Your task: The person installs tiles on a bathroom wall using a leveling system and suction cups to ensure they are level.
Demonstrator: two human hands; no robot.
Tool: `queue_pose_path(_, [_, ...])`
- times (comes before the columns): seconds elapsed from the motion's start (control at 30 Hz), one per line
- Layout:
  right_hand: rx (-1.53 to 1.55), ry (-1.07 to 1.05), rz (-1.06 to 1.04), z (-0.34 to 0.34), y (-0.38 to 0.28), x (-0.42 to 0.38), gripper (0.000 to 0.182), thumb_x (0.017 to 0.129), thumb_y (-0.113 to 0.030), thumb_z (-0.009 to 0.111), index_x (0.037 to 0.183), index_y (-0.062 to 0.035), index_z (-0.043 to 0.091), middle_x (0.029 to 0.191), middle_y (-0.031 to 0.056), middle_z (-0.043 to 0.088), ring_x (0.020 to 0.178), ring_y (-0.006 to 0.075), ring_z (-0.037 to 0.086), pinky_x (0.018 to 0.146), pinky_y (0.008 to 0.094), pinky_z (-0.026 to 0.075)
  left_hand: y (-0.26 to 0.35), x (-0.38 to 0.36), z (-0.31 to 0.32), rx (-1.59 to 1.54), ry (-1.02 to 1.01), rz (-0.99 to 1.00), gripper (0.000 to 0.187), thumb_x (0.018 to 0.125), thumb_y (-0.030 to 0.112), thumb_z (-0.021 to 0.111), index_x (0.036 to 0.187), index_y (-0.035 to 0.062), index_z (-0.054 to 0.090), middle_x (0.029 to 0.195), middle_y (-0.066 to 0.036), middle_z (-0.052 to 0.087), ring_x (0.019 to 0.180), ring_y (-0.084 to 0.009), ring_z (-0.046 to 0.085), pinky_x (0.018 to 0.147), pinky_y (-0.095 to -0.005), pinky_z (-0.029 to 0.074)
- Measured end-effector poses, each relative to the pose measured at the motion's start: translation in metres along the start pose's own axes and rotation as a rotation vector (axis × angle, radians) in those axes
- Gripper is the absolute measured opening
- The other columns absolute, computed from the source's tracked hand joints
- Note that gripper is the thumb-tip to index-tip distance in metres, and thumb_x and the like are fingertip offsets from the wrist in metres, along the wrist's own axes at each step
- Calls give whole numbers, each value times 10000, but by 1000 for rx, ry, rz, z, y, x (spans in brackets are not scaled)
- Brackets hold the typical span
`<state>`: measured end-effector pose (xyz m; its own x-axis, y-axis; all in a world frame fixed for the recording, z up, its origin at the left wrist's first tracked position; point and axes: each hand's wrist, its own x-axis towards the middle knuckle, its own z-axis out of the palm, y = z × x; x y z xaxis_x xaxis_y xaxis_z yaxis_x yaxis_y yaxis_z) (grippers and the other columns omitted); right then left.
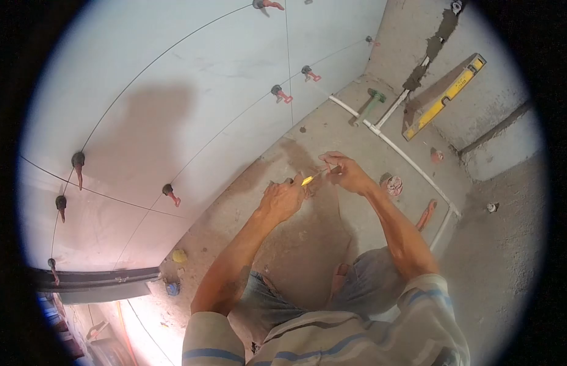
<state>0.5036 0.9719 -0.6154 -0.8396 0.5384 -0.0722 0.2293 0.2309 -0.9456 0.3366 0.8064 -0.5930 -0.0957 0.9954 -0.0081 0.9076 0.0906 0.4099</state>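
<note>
The dusty grey concrete floor stays open between the white tiled wall, upper left, and the white pipe, right; left hand clamps small yellow tool, right hand pinches thin unclear piece.

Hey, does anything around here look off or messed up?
Possibly the floor: a brownish patch near the white wall is darker than its surroundings; damp or shadow, I can't tell. The yellow level also sits slanted.
</note>
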Motion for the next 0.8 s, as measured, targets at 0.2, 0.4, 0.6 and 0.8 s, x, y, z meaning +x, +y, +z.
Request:
queue_pose_path(0.2, [-4,0,27,3,0,2,465,752,28,645,1211,0,581,1196,127,553,1060,237,574,876,317,491,4,1,9,92,-8,-13,209,892,186,465,983,-1,479,835,-243,623,720,-443,618,653,-532,482])
queue_pose_path(0.4, [57,-19,50,10,16,9,384,774,0,676,1151,16,602,1086,109,595,989,201,577,833,309,490,10,2,15,95,18,2,199,872,146,474,979,-21,482,835,-248,624,714,-427,637,647,-523,503])
queue_pose_path(0.6, [-87,74,-30,23,7,6,342,749,14,697,1082,12,617,1038,98,598,959,188,573,811,294,492,13,3,18,275,-104,-5,393,886,146,506,1182,-110,464,909,-246,634,734,-355,672,642,-454,524])
queue_pose_path(0.8, [-108,16,59,29,-24,3,277,738,26,690,1008,0,632,940,84,604,833,173,595,718,293,518,36,-1,23,402,-93,-108,244,842,117,544,1035,-30,526,845,-177,650,717,-288,686,577,-400,527])
